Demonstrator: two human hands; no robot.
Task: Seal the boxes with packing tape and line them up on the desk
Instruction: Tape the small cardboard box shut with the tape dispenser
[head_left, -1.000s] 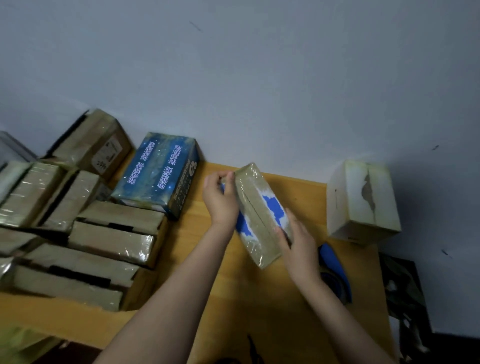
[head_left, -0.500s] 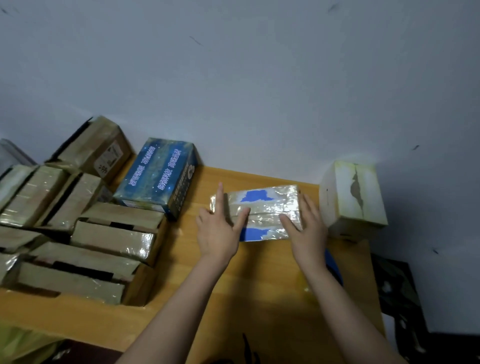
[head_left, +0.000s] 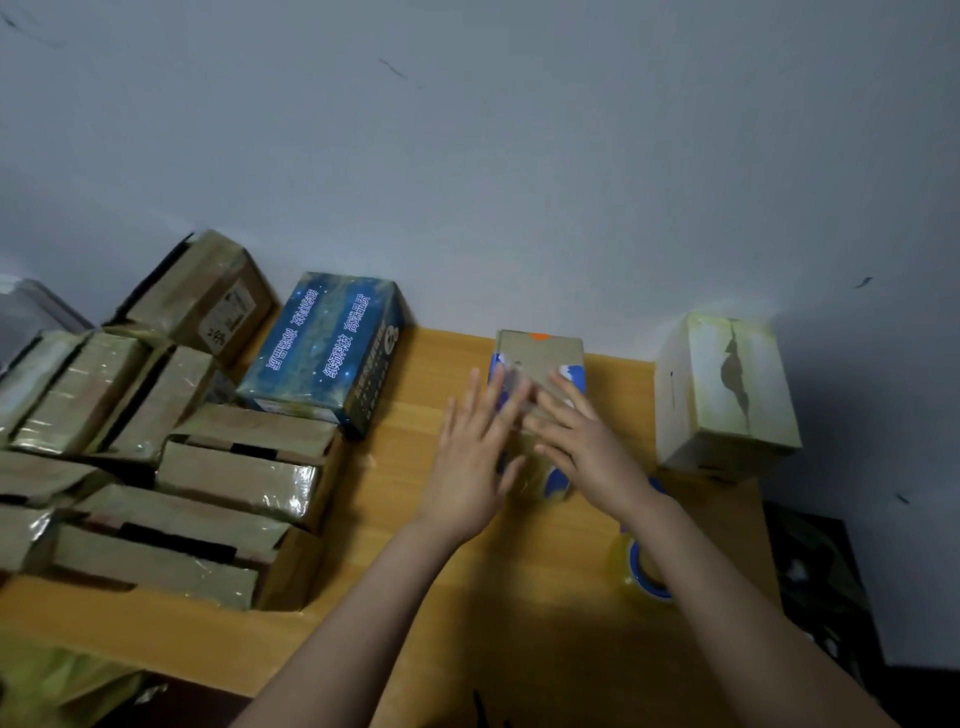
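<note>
A small taped box (head_left: 540, 358) with blue and white print lies on the wooden desk (head_left: 415, 597), its long side pointing away from me, near the wall. My left hand (head_left: 472, 457) rests flat on its left side with straight fingers. My right hand (head_left: 582, 441) lies flat over its top, fingers spread and pointing left. Both hands cover the near half of the box. A roll of clear packing tape with a blue core (head_left: 644, 571) sits on the desk beside my right forearm.
A dark blue printed box (head_left: 327, 348) stands left of the small box. Several taped brown boxes (head_left: 223, 467) crowd the desk's left side. A pale taped box (head_left: 724, 395) stands at the right by the wall. The desk's right edge drops to dark clutter (head_left: 821, 582).
The small box went from tilted in both hands to lying crosswise, then turned lengthwise towards the wall. Both hands now lie flat on it instead of at its ends.
</note>
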